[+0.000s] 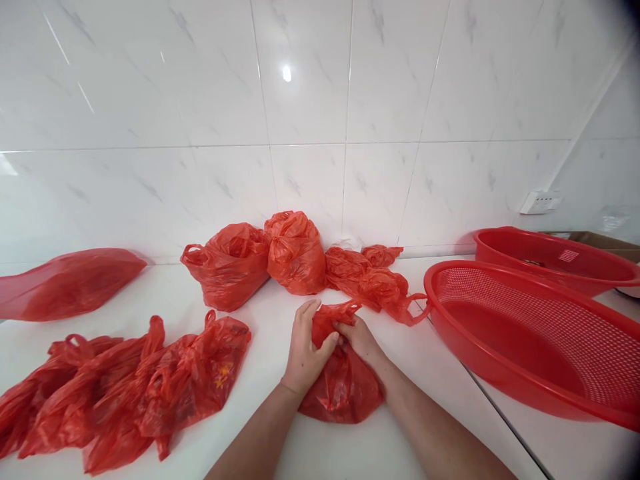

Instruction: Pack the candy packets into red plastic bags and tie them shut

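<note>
A small red plastic bag [343,390] lies on the white counter [280,313] right in front of me. My left hand [305,350] grips the bag's upper part, fingers closed round the plastic with the thumb pressing in. My right hand [361,339] pinches the gathered top of the same bag from the right side. Both forearms reach in from the bottom edge. What the bag holds is hidden.
Several red bags lie about: a flat pile [120,393] at front left, one long bag [70,283] at far left, filled bags [295,257] against the tiled wall. A red perforated basket [545,347] and a red basin [555,257] stand at right.
</note>
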Demonstrator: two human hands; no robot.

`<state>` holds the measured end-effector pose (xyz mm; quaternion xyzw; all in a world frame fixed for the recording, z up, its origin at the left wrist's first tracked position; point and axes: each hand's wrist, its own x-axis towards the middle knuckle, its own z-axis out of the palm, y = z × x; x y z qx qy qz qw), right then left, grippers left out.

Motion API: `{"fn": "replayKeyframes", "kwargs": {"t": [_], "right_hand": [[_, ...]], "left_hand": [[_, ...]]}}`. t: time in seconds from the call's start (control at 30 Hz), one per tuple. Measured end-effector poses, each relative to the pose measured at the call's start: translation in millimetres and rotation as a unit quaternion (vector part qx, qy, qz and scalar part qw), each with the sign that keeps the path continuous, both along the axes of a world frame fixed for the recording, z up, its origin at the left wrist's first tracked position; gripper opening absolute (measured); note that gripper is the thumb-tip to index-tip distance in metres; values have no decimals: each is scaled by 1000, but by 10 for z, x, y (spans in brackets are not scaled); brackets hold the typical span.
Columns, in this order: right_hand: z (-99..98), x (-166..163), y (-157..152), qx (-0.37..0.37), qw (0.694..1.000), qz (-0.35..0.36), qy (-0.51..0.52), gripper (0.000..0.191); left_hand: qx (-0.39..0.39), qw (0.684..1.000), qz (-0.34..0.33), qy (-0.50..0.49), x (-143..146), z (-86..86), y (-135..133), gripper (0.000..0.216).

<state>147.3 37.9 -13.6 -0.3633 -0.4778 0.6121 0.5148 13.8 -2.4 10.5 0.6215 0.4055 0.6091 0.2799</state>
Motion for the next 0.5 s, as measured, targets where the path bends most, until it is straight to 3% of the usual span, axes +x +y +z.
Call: {"fn": "replayKeyframes", "kwargs": {"t": [0.17, 0.4, 0.5], "right_hand": [[69, 56, -11, -15, 999, 25, -36, 17], [185, 162, -103, -39, 993, 75, 77, 18], [192, 202, -134, -57, 982, 131, 126, 34]], "left_hand": [[20, 995, -7, 99, -82, 2, 66, 25], [-4, 992, -35, 120, -182, -69, 159, 34], [-6, 988, -16, 153, -198, -84, 166, 34]]}}
